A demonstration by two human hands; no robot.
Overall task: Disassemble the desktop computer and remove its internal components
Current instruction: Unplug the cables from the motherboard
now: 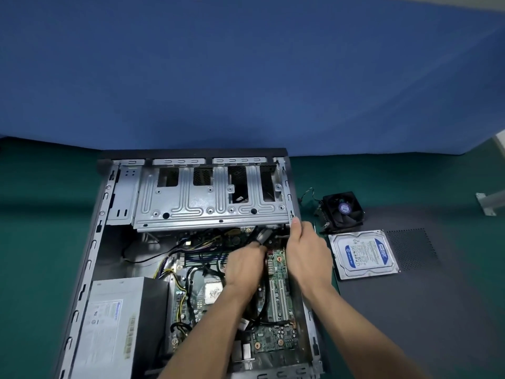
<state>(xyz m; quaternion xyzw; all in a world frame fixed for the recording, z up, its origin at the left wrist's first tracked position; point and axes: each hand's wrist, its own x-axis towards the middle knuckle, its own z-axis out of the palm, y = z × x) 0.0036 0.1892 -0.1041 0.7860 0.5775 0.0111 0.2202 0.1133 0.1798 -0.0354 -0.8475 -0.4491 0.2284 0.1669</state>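
Head view looks down on our two bare hands working inside an open desktop case [93, 242] that lies on its side on a green table [41, 203], its front end against the blue partition [246, 77] at the table's far edge. Our left hand [243, 266] reaches over the motherboard [276, 299], fingers curled down among the black cables [254, 233] below the silver drive cage [207, 203]; it seems to pinch a grey connector [263, 236] there, though blur keeps us from being sure. Our right hand [306, 250] sits along the case's right wall, fingers curled and the thumb raised against the near right corner of the drive cage; what it grips, if anything, we cannot tell.

Inside the case, the silver power supply [117, 324] fills the near left corner, with yellow and black wires running from it toward the board. The drive cage spans the far end of the case, its bays showing dark openings.

On the table to the right of the case, a black side panel [410, 310] lies flat with a perforated patch near its far edge. A hard drive [363, 254] with a blue and white label rests on the panel's far left corner. Just beyond it sits a black cooler fan [343, 210], its thin wire trailing toward the case. A grey metal bracket [489, 203] shows at the table's right edge.
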